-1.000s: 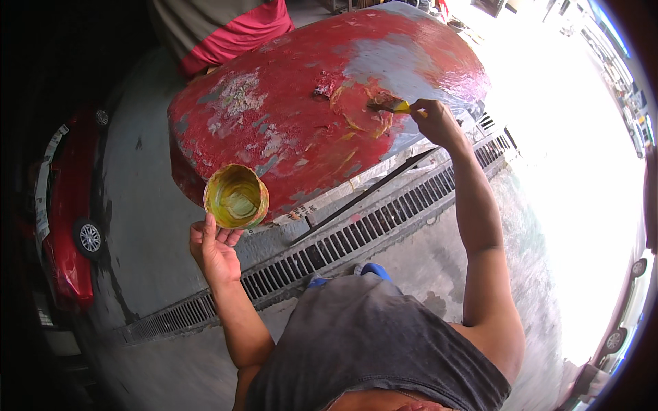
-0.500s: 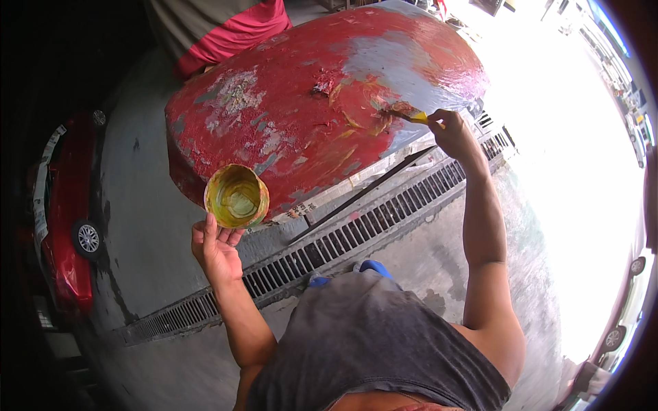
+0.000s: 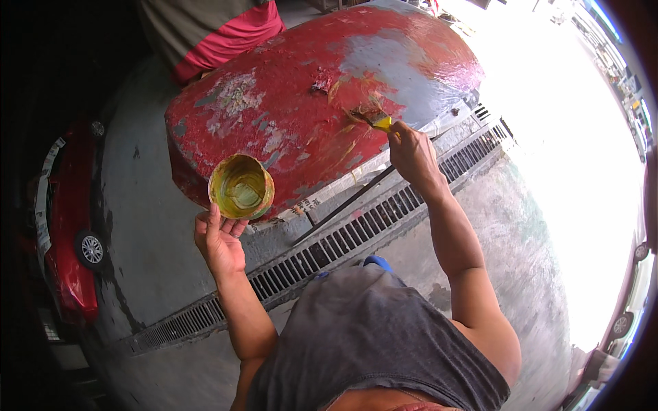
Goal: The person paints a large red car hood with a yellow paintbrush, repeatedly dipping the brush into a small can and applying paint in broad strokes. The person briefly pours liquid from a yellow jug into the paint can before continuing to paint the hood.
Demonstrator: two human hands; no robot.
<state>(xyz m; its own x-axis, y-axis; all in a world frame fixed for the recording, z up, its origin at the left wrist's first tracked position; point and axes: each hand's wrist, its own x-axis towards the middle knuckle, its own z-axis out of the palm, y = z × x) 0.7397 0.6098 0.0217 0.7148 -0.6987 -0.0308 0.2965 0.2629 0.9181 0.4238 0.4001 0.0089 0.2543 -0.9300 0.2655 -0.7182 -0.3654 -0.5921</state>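
Observation:
My right hand (image 3: 413,156) grips a paintbrush (image 3: 381,122) by its yellow handle. The dark bristles press on a large red panel (image 3: 301,164) shaped like a car hood, with grey bare patches, flaking paint and wet yellowish streaks around the brush. Held near the panel's front left edge, a round tub (image 3: 241,186) tilts toward me, its inside smeared yellow-green with a pale layer at the bottom. My left hand (image 3: 223,243) holds it from beneath, thumb up along its near side. A small crumpled lump (image 3: 322,82) sits on the panel.
A slotted floor drain grate (image 3: 322,253) crosses the concrete between me and the panel. Newspaper (image 3: 301,205) and a dark bar (image 3: 343,209) lie along the panel's near edge. A red car (image 3: 65,226) stands far left. Grey and red cloth (image 3: 219,34) drapes something behind the panel.
My right hand has swept the brush leftward and slightly nearer across the red surface. My left hand and the tub have shifted a little; the grip on both stays.

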